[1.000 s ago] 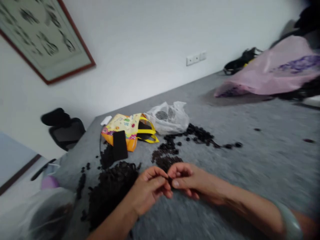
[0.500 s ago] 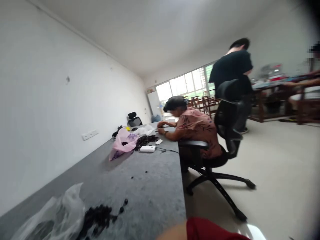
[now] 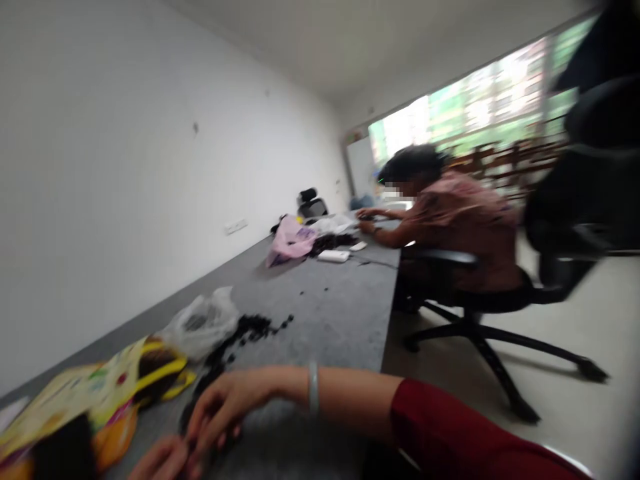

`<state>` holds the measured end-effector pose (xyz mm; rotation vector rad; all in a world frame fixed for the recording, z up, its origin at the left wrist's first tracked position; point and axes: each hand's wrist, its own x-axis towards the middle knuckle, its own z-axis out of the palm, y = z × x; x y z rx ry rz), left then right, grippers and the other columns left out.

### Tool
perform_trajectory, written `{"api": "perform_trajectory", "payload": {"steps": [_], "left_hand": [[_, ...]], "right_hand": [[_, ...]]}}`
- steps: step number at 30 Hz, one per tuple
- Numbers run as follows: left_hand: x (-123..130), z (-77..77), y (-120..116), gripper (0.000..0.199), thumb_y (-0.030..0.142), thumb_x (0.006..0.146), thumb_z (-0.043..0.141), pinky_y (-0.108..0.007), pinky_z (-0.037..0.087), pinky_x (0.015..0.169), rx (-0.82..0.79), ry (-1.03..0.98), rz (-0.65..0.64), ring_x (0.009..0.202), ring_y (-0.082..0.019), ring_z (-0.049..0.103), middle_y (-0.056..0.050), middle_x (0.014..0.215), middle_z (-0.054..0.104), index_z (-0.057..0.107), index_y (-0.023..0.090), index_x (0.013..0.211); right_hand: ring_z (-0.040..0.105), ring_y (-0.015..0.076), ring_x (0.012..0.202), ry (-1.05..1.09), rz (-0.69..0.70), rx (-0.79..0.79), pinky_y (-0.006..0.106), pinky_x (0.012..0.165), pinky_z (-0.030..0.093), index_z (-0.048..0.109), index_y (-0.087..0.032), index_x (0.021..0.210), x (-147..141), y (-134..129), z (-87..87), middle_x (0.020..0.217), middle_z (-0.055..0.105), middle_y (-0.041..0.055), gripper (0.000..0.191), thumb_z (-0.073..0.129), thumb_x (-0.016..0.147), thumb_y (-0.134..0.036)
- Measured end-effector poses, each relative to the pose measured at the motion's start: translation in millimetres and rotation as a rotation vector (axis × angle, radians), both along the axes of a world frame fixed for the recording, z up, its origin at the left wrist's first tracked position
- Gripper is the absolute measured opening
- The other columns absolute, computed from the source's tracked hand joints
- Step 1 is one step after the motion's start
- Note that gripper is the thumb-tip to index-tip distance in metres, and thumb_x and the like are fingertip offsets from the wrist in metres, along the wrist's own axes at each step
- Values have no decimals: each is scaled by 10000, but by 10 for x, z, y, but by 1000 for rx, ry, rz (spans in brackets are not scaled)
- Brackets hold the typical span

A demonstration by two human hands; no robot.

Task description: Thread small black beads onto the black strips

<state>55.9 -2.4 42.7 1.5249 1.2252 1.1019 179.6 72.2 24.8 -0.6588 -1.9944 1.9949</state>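
My right hand, with a pale bangle at the wrist, reaches in over the grey table at the bottom of the head view. Its fingers are pinched together and meet the fingertips of my left hand, which shows only in part at the lower edge. Whatever lies between the fingers is too small and blurred to name. Small black round pieces spread in a pile just beyond and beside my hands. A crumpled clear plastic bag sits against this pile.
A yellow patterned bag lies at the left of the grey table. Farther off are a pink bag, a white device and another dark pile. A co-worker sits bent at the right edge on an office chair.
The view has swung right to left and down, so both my hands and the yellow bag now show. Before, only a blurred bit of my right arm and red sleeve was in sight.
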Motion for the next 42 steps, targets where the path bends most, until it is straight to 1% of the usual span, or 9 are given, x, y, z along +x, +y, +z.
{"api": "perform_trajectory", "payload": {"steps": [2,3,4,7,10,17,25,34,42], "left_hand": [[-313,-31,-209,315,454,634,888,-312,597,671,-93,-76,114,721,-198,680,-13,761,692,706,227,753],[-411,-25,-285,362,426,552,928,-275,579,646,-128,-217,161,654,-159,653,-2,699,672,695,192,701],[-471,-12,-332,378,386,522,944,-242,563,642,-168,-316,154,630,-130,638,6,678,663,685,170,691],[-524,18,-316,381,297,516,950,-204,540,628,-211,-468,175,593,-98,642,13,668,682,660,149,714],[-532,4,-241,345,224,556,922,-219,548,650,-253,-534,150,601,-109,669,-11,690,718,648,147,752],[-559,-78,-198,221,157,660,828,-237,551,678,-310,-565,86,606,-114,684,-5,653,714,638,148,772],[-556,-66,-166,98,170,782,738,-254,561,666,-380,-597,118,598,-116,679,-25,651,716,648,135,763],[-595,-126,-150,221,143,709,796,-259,559,663,-403,-508,99,566,-102,645,13,605,667,579,157,747],[-586,-136,-148,221,151,676,787,-261,549,641,-394,-500,109,537,-88,611,21,609,657,576,157,742]], "right_hand": [[632,71,579,103,-40,-16,150,495,495,720,-171,920,38,-60,17,694,679,-57,249,858,731,-256],[619,61,576,166,-56,-4,137,486,483,721,-160,947,62,-58,21,696,675,-53,264,852,743,-267],[610,55,568,204,-51,-6,132,475,477,721,-151,960,73,-39,17,713,683,-45,302,863,731,-287],[568,45,513,289,-18,-20,132,443,467,719,-140,977,9,21,-39,691,673,-40,375,872,722,-367],[551,36,492,378,-72,-53,124,440,453,711,-148,991,-91,0,-153,663,656,-45,350,850,762,-373],[552,50,513,447,-136,-234,133,444,451,723,-168,974,-135,-44,-408,633,630,-49,315,863,757,-348],[498,31,507,491,-146,-408,125,434,412,735,-163,943,-198,-69,-486,668,626,-47,289,875,744,-318],[490,37,507,434,-181,-384,132,442,400,718,-173,925,-169,-116,-452,638,600,-54,293,880,722,-310],[495,39,512,430,-154,-297,135,434,401,706,-176,913,-162,-110,-440,666,620,-47,307,877,717,-338]]}}
